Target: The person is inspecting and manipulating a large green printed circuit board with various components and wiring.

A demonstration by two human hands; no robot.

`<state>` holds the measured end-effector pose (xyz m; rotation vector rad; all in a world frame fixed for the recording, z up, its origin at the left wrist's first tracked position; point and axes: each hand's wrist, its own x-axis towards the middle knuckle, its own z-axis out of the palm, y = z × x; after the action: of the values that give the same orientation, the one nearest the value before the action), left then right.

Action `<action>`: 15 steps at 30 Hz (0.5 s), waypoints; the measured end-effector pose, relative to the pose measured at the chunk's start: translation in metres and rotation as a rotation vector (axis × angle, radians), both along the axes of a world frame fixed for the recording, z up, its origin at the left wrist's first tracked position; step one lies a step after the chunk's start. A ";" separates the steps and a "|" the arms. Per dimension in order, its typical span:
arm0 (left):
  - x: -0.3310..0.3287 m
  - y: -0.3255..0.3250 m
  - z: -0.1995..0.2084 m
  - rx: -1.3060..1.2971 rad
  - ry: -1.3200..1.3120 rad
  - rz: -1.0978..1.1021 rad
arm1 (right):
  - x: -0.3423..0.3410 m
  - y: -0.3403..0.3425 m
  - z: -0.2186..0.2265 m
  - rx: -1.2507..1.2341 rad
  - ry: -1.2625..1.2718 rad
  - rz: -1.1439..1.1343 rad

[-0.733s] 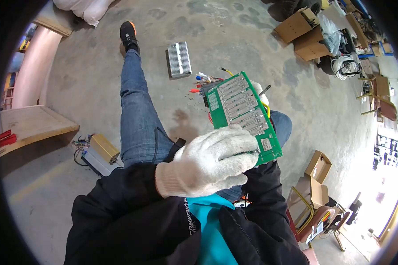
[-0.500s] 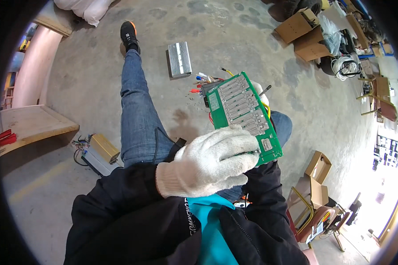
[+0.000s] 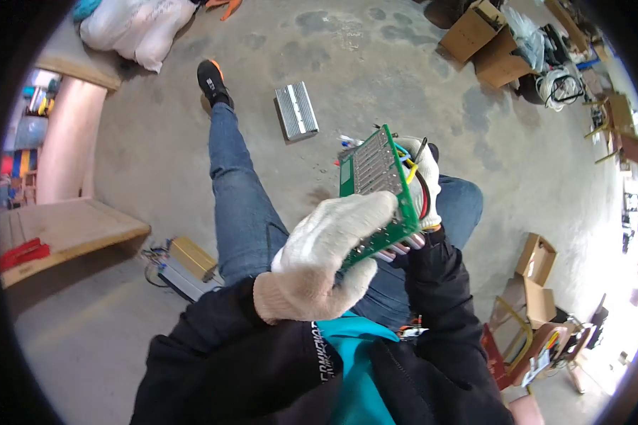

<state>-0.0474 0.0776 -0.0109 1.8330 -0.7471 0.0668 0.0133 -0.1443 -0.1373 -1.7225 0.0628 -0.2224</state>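
Observation:
A green circuit board (image 3: 371, 170) with rows of silvery solder strips is held tilted above my lap. My left hand (image 3: 326, 251), in a white knit glove, lies over its near part, fingers across the soldered face and thumb by the near edge. Behind the board, my right hand (image 3: 429, 177), also gloved, supports it from the far side; most of its fingers are hidden. Yellow, red, black and blue wires (image 3: 411, 170) run between the board and the right glove. Silvery cylindrical parts (image 3: 404, 246) show under its near edge.
On the concrete floor ahead lies a ribbed silver metal case (image 3: 297, 111). A gold-coloured box (image 3: 193, 258) with wires sits left of my leg, near a wooden platform (image 3: 71, 230) carrying a red tool (image 3: 24, 253). Cardboard boxes (image 3: 500, 57) stand far right; an open carton (image 3: 536, 258) is nearer.
The board has turned from facing up to a steeper tilt, showing its wires and underside parts. My left hand has shifted its fingers and thumb along the near edge. The view has moved slightly.

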 end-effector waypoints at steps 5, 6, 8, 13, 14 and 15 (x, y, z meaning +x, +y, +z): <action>-0.009 0.006 -0.015 -0.183 0.225 0.132 | 0.006 -0.010 -0.005 -0.398 -0.054 -0.045; -0.010 0.007 -0.018 -0.157 0.228 0.102 | 0.005 -0.009 -0.004 -0.442 -0.020 -0.072; -0.012 0.013 -0.020 -0.227 0.475 0.216 | 0.005 -0.006 -0.004 -0.463 -0.026 -0.098; -0.004 0.027 -0.022 -0.214 0.442 0.080 | 0.005 -0.008 -0.001 -0.552 0.105 -0.084; -0.004 0.027 -0.022 -0.199 0.447 0.067 | 0.004 -0.009 -0.004 -0.540 0.114 -0.098; -0.004 0.026 -0.021 -0.207 0.464 0.092 | 0.003 -0.010 -0.006 -0.525 0.093 -0.102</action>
<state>-0.0511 0.1037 -0.0321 1.6001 -0.3169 -0.2088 0.0166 -0.1541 -0.1430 -2.2559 0.1727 -0.2479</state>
